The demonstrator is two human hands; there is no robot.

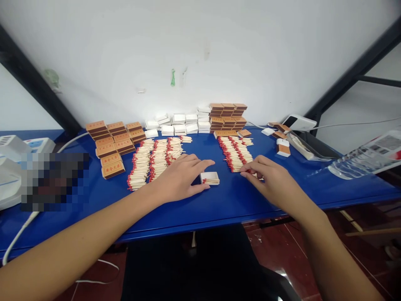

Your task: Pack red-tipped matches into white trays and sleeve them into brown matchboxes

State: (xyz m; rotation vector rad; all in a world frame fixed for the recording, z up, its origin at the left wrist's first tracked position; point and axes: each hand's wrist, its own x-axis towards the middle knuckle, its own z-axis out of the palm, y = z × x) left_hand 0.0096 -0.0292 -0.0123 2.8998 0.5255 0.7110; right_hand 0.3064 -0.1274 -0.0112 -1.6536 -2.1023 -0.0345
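In the head view, the person's left hand [180, 179] rests on the blue table [232, 207] with its palm down and its fingers loosely spread. Thumb and forefinger stand apart, reaching around the left end of a small white tray [210, 174]; the thumb's tip is at its near left corner. A few matches [212, 182] lie in that tray along its near side, heads to the left, and bare white bottom shows behind them.

The right hand [272, 173] is at the near end of the right match pile [232, 152], thumb and fingertips drawn together over the ends of the matches. From where I stand, I cannot tell whether they grip one. The tray sits between the two hands, apart from the right one.

Beyond the left forearm lie more rows of red-headed matches [161, 156]. Left of these, orange printed matchboxes [114, 146] stand in stepped stacks. Against the wall [200, 54] I see piled white trays [184, 119], and touching them on the right, a block of stacked brown matchboxes [227, 122].

Over on the right are a white device [297, 122], a dark container [316, 146] and clear plastic packaging [369, 154].
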